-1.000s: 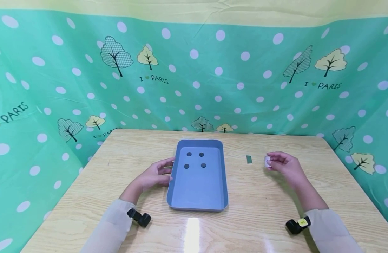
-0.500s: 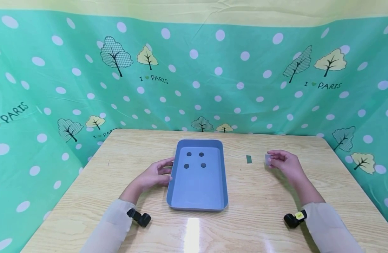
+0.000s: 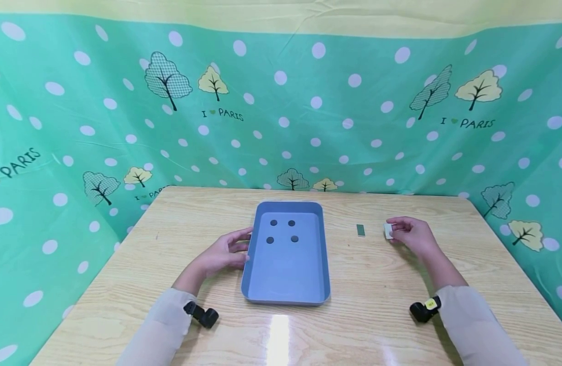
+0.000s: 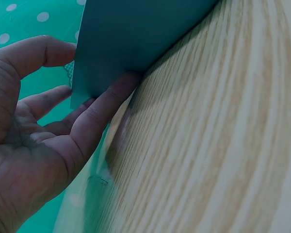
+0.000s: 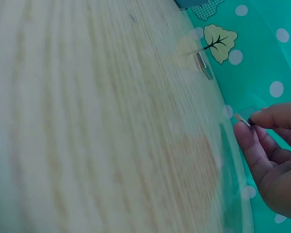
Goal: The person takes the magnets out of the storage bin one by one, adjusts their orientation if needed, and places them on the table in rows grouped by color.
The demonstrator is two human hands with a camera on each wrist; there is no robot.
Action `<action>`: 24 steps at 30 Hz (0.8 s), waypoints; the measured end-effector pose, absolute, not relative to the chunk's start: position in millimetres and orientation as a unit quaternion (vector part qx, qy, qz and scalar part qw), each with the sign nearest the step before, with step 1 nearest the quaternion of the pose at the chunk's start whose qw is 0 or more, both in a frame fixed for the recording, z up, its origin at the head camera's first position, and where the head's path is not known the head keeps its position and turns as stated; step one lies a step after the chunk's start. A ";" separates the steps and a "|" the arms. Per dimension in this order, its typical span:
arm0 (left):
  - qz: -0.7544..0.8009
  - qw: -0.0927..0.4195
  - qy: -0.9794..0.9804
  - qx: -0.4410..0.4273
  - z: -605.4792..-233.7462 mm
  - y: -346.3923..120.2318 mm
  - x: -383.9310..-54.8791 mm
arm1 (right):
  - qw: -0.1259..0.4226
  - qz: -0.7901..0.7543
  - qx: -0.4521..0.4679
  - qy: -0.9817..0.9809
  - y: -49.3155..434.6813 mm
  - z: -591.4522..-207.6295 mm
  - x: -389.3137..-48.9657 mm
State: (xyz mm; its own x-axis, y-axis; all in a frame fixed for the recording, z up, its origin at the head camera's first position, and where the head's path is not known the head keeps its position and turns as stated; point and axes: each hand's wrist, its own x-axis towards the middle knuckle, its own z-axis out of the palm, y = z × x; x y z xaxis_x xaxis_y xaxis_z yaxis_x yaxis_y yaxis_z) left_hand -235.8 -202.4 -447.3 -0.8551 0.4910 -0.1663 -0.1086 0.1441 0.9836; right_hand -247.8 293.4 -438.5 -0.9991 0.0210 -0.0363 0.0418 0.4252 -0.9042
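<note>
A shallow blue-grey tray (image 3: 287, 277) lies on the wooden table, with several dark round discs (image 3: 270, 240) on the far part of its floor. My left hand (image 3: 220, 252) is at the tray's left side, and in the left wrist view its fingertips (image 4: 128, 80) touch the outer wall. Between thumb and fingers, my right hand (image 3: 415, 238) pinches a small, thin, pale rectangular plate (image 3: 388, 231). From the right wrist that plate (image 5: 244, 121) appears nearly edge-on. Left of this hand lies a small dark green rectangular plate (image 3: 360, 231).
The wooden table (image 3: 377, 325) extends around the tray on all sides. A green dotted curtain (image 3: 281, 127) with printed trees hangs behind the table's far edge and along both sides. Each sleeve carries a small black wrist camera (image 3: 203, 315).
The pale plate has tilted in my right fingers, looking white, then greyish, then pale again. My right wrist has shifted slightly forward and left. The left hand and tray stay put.
</note>
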 end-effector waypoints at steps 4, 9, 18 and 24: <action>0.641 0.235 0.718 0.132 -447.2 -202.8 -235.5 | 0.019 -0.492 0.020 0.870 294.9 -439.7 -250.9; 0.640 0.237 0.719 0.133 -448.0 -203.7 -235.3 | 0.017 -0.444 0.015 0.896 297.1 -441.8 -253.7; 0.640 0.237 0.718 0.137 -448.6 -203.6 -235.8 | 0.026 -0.391 0.007 0.920 300.9 -444.2 -260.3; 0.638 0.237 0.720 0.133 -447.2 -203.4 -235.4 | 0.044 -0.372 -0.002 0.927 302.0 -440.9 -262.5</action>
